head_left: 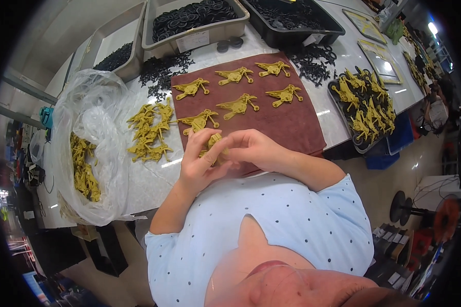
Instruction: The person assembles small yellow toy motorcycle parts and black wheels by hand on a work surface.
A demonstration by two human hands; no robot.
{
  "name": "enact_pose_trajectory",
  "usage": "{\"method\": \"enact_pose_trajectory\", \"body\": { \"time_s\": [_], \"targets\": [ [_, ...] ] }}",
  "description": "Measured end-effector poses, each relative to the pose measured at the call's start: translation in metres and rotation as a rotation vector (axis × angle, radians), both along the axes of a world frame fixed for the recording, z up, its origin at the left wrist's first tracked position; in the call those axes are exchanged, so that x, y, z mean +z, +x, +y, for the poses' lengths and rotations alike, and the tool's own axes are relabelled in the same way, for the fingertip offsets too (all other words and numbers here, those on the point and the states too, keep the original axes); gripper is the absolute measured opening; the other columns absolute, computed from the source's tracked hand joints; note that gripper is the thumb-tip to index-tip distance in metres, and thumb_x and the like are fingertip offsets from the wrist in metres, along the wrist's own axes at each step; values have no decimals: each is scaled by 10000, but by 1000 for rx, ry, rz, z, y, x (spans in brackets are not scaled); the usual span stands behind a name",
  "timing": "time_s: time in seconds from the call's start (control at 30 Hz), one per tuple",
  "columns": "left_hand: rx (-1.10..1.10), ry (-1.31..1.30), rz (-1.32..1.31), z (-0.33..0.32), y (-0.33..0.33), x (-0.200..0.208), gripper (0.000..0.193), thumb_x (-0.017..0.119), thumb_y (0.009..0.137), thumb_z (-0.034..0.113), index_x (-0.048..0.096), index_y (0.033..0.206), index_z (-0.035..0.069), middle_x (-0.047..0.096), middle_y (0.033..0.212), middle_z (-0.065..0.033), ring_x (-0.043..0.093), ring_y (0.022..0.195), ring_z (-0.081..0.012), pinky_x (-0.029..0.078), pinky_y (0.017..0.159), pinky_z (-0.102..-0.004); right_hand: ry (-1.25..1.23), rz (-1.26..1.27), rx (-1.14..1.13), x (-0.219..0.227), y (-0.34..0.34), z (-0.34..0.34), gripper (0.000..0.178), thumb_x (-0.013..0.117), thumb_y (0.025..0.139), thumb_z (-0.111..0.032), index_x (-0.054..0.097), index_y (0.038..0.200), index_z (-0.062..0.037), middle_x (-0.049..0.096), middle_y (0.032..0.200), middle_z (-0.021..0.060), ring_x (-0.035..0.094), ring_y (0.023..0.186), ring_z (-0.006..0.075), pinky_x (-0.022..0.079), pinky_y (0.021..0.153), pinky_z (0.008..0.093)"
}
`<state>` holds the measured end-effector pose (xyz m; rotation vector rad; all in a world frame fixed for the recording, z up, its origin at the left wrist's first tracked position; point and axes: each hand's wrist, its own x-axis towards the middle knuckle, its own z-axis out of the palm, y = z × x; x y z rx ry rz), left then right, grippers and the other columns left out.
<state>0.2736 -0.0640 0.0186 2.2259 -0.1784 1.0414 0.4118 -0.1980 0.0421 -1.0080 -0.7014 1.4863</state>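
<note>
Close to my body, at the near edge of a dark red cloth (292, 120), both hands hold one yellow plastic part (216, 139). My left hand (197, 159) has its fingers closed round it from the left. From the right, my right hand (253, 149) pinches the same part; fingers cover most of it. Several similar spiky yellow parts lie in two rows on the cloth, among them a near-left part (200, 120) just beyond my fingers and a middle part (239, 106).
Left of the cloth are a pile of yellow parts (151, 130) and a clear plastic bag (107, 163) holding more. Behind stand a grey bin (215, 29) of black discs and a black bin (330, 35). A tray (363, 148) with yellow pieces sits right. Small black parts (164, 71) lie loose.
</note>
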Motion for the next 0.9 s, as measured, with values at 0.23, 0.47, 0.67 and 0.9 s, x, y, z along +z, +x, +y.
{"method": "enact_pose_trajectory", "body": {
  "time_s": [0.23,0.47,0.67,0.9],
  "targets": [
    [137,-188,-210,23,-3,4,369,610,844,255,612,1125,16,596,1043,-181,576,954,-307,438,839,-426,-25,201,-159,-7,18,-18,81,543,894,-77,539,948,-18,572,785,47,530,667,131,425,593,255],
    [794,150,305,131,-40,-10,401,581,893,276,548,1242,82,550,1134,-131,532,1054,-268,393,932,-477,-388,10,-216,-28,61,-41,148,478,937,-145,541,898,-17,543,671,38,457,502,98,340,441,221],
    [993,439,728,126,-58,-18,583,667,800,375,467,1326,221,454,1252,-128,420,1198,-283,259,925,-707,-556,54,-11,-35,77,-41,94,529,885,-130,539,866,-38,439,559,-10,330,415,58,207,351,223],
    [1187,333,491,142,-83,4,378,662,794,304,616,1134,144,527,1181,-142,498,1110,-306,365,916,-583,-676,-423,-59,-29,60,-44,238,521,906,-163,469,1086,-16,408,559,-6,332,400,70,229,343,236]
  ]
}}
